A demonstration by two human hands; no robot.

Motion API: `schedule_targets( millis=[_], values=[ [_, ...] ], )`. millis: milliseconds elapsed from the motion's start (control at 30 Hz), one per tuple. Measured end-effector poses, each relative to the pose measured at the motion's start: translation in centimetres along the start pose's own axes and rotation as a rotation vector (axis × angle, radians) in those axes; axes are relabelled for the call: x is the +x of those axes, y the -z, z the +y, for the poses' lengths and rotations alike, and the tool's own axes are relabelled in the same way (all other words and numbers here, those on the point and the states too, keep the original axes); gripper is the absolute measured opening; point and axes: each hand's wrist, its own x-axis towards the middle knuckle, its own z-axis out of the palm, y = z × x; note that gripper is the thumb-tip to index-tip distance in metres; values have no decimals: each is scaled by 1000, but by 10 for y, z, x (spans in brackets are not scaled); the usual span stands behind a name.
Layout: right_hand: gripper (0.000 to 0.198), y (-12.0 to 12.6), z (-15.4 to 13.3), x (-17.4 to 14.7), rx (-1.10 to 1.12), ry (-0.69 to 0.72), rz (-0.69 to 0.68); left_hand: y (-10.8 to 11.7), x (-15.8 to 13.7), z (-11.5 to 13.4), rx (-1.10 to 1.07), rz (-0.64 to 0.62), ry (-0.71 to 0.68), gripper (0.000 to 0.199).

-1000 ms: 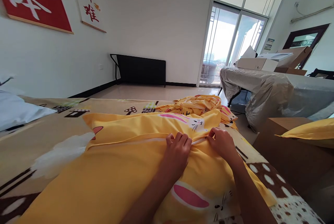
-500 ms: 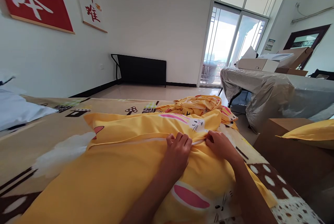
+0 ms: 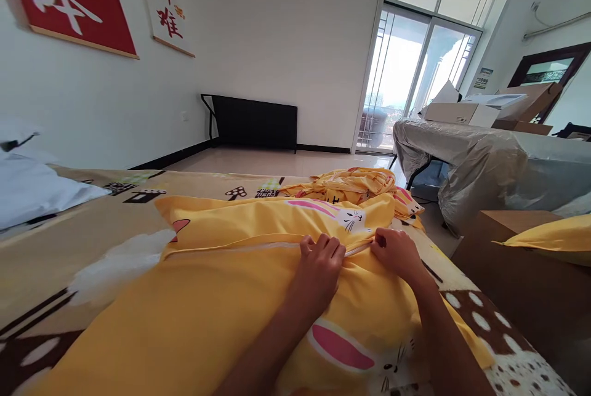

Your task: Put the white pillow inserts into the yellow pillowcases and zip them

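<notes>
A yellow pillowcase [image 3: 194, 303] with rabbit prints lies in front of me, looking filled out, its long white zipper [image 3: 258, 247] running across the upper part. My left hand [image 3: 323, 260] is closed on the fabric edge along the zipper, near its middle. Just to the right, my right hand [image 3: 396, 253] pinches at the zipper's right end. Its fingertips hide whether they hold the zipper pull or only cloth. Between the two hands a short stretch of zipper shows.
Behind the pillowcase is a heap of yellow rabbit-print fabric [image 3: 351, 183] on the patterned blanket [image 3: 138, 205]. A white pillow or cloth [image 3: 46, 189] lies left. At right stand a cardboard box [image 3: 503, 248] with a yellow pillow [image 3: 554, 233] on it and a plastic-covered table [image 3: 471, 143].
The whole view has shifted slightly, so things appear a little farther right. Both hands keep nearly the same place and grip along the zipper.
</notes>
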Motion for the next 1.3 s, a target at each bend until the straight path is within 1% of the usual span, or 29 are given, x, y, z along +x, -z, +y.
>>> schedule_targets(
  millis=[100, 167, 233, 267, 333, 367, 400, 500, 600, 667, 767, 867, 1000, 1067, 1167, 1200, 1233, 1300],
  values=[
    [14, 0, 3, 1, 13, -12, 10, 0, 0, 1, 14, 1, 3, 16],
    [14, 2, 7, 1, 48, 26, 13, 1, 0, 1, 20, -6, 13, 17],
    [8, 3, 12, 2, 139, 131, 39, 1, 0, 1, 22, -11, 35, 18],
    [10, 2, 14, 2, 209, 202, 52, 1, 0, 1, 21, -8, 49, 19],
    [24, 0, 17, 3, 365, 334, 58, 1, 0, 1, 21, 13, 73, 21],
    [27, -2, 18, 4, 430, 378, 47, 1, -1, 1, 23, 25, 80, 22],
    [24, -6, 17, 5, 473, 400, 35, 1, -1, 1, 24, 29, 82, 23],
    [9, -15, 15, 9, 477, 374, 47, -1, 0, 0, 8, -23, 97, 28],
    [5, -21, 14, 11, 433, 330, 98, -1, 1, -2, -60, -93, 149, 27],
    [4, -21, 14, 11, 419, 280, 167, -1, 2, -4, -114, -101, 191, 26],
    [2, -21, 13, 11, 407, 130, 320, 2, 4, -11, -164, -99, 248, 32],
    [3, -23, 12, 11, 395, 20, 398, 11, 5, -26, -131, -120, 340, 31],
    [9, -29, 15, 15, 433, -6, 389, 27, 2, -59, -61, -211, 514, 28],
    [18, -31, 22, 18, 518, 23, 309, 36, -2, -78, -55, -277, 599, 32],
    [32, -35, 32, 23, 657, 152, 115, 46, -9, -102, -71, -376, 705, 36],
    [35, -36, 34, 24, 663, 188, 81, 48, -12, -109, -72, -402, 733, 36],
    [37, -38, 35, 25, 645, 210, 74, 50, -14, -115, -72, -422, 758, 36],
    [35, -43, 35, 26, 595, 211, 100, 50, -19, -127, -62, -444, 806, 34]
  ],
)
